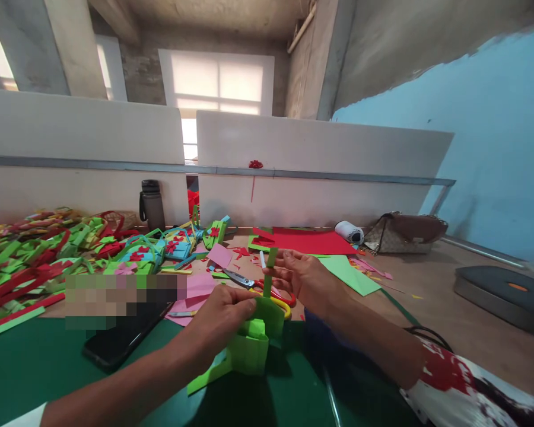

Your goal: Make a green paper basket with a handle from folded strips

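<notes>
My left hand (220,314) is closed on the top edge of a small green paper basket (251,347) that stands on a dark green sheet (40,365). My right hand (305,277) pinches the upper end of a narrow green paper strip (269,270) that rises from the basket, with a small white stick beside its fingertips. Just behind the basket lie scissors (258,284) with red and yellow handles.
A heap of green, red and blue paper baskets and strips (48,255) covers the left of the table. A black phone (124,338) lies at front left. A dark bottle (151,204), red paper (311,241), a tape roll (349,231), a handbag (404,232) and a grey case (502,293) stand further back and right.
</notes>
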Tool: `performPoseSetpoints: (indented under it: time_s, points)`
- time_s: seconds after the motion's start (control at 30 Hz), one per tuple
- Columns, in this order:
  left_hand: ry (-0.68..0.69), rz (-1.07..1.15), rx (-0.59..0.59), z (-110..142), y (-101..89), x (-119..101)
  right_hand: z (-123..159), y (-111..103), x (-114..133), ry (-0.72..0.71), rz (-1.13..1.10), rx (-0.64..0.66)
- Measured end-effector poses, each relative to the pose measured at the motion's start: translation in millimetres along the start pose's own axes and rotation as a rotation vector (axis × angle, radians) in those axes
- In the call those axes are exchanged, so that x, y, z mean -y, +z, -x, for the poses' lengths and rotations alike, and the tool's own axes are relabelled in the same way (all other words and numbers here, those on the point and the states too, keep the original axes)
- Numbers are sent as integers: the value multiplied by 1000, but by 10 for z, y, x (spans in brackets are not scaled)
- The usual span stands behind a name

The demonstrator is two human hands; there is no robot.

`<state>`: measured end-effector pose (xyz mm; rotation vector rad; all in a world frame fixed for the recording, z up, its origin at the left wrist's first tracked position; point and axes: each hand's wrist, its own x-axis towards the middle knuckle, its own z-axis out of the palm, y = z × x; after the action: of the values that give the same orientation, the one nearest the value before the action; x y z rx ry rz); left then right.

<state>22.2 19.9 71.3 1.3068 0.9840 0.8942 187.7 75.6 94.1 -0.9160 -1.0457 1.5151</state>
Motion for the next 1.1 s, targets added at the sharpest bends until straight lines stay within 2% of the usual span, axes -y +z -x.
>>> performPoseSetpoints:
  time_s: [0.2,0.4,0.53,0.7,0.97,1.1]
  points:
    - [13,35,56,10,19,-26,226,63,-15,-10,89,35]
    - [5,-41,26,42,52,-79,361,83,-18,-172,194,136]
    - [12,-81,-3,51,47,-80,365,95,-23,-168,201,119]
    - [-16,-55,28,43,51,-89,377,94,-21,-159,249,80]
    - [-40,13,57,17,61,-77,422,97,-72,-333,380,146]
    - [-7,-5,47,8,54,-44,416,101,-97,-437,470,115]
